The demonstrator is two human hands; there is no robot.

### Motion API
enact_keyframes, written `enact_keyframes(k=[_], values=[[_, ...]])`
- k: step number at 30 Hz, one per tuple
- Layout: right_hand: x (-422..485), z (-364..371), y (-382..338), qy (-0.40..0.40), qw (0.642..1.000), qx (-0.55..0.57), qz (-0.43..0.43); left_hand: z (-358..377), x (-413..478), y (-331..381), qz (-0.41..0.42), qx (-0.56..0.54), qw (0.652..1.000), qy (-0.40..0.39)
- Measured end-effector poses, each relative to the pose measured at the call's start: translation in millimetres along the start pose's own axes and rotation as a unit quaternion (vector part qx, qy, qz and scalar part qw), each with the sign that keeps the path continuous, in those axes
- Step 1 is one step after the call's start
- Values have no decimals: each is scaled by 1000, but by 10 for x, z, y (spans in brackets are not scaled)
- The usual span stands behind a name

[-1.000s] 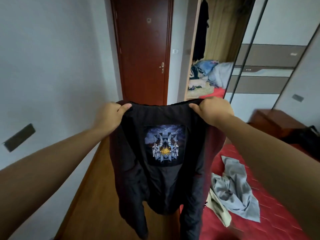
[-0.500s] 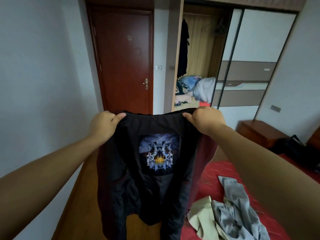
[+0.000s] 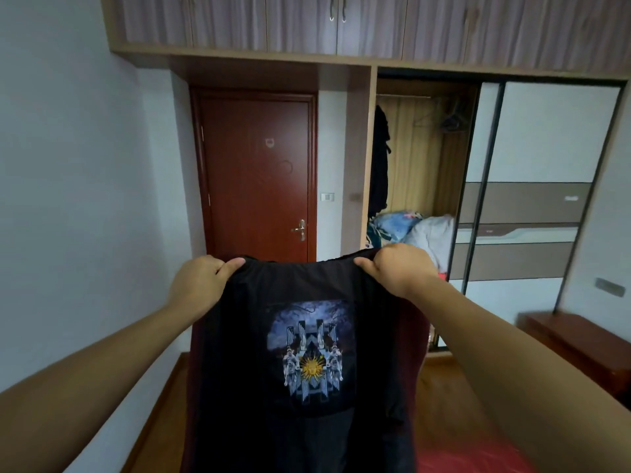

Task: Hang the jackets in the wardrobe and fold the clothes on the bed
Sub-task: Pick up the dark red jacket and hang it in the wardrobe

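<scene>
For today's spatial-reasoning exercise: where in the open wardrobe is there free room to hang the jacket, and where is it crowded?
Free: the rail between the hanging dark garment and the empty hangers. Crowded: below, piled with blue and grey bundles.

1. Printed panel on the jacket: gold sun face between pale figures; no legible lettering.
2. Small pale sticker on the door: too blurred to read.

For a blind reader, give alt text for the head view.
The left hand and right hand hold up a black jacket by its top edge, its printed patch facing the camera. Behind stand a closed red-brown door and an open wardrobe.
</scene>
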State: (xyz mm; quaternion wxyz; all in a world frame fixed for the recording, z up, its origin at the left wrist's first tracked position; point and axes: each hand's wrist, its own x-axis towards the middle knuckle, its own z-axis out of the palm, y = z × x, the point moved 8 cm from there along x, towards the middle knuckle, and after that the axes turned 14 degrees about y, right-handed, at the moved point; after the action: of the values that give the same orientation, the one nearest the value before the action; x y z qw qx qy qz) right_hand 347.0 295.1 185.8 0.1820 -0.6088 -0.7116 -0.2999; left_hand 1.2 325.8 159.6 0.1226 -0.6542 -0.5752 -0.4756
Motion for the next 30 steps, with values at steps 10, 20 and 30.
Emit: enact_keyframes(k=[10,20,30], values=[[1580,1224,353,11,1000,-12,-9,1526,1302,-440,10,-30,1000,2],[3193,2764,592,9,996,-65,62,3484,2968,-1142,55,-64,996,-21],[4487,3946,1202,-2,987,-106,123,5227,4421,-1235,82,-107,990,-49]])
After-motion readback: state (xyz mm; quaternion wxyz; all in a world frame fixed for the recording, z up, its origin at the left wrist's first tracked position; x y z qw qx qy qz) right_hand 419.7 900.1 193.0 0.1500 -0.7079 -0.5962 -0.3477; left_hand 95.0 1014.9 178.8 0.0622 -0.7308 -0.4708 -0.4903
